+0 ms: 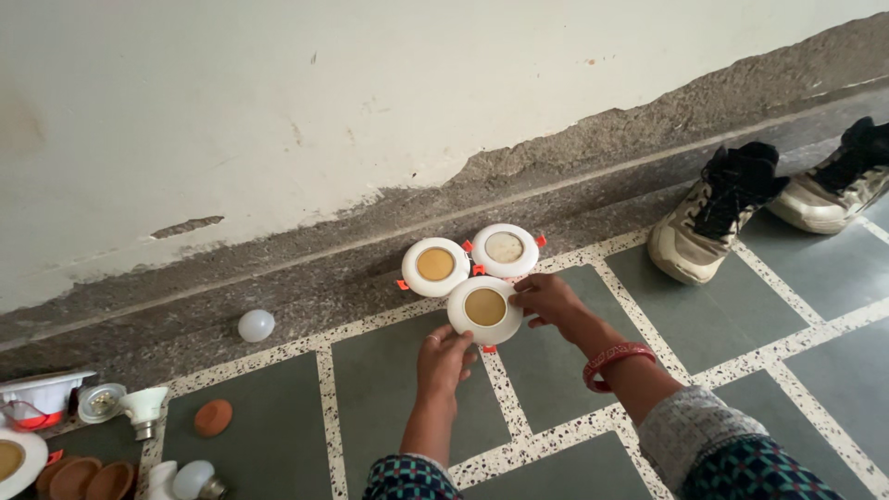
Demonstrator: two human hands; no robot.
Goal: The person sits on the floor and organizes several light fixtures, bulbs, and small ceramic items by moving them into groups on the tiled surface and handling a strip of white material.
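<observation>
Tiled floor (398,407) along far wall (278,111), pair of shoes (713,218) far right, left hand (444,361) and right hand (548,301) fingers closed on rim of near round downlight (485,309), touching two downlights (435,266) just beyond, loose white bulb (256,325) left.

Single head-worn view, steeply down and forward, close over floor (389,407) by wall (278,111).

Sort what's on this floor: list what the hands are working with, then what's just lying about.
In hand: left hand and right hand on the front round downlight; two matching downlights touching it.

Lying about: white globe, shoes, bulb parts, brown discs.
</observation>
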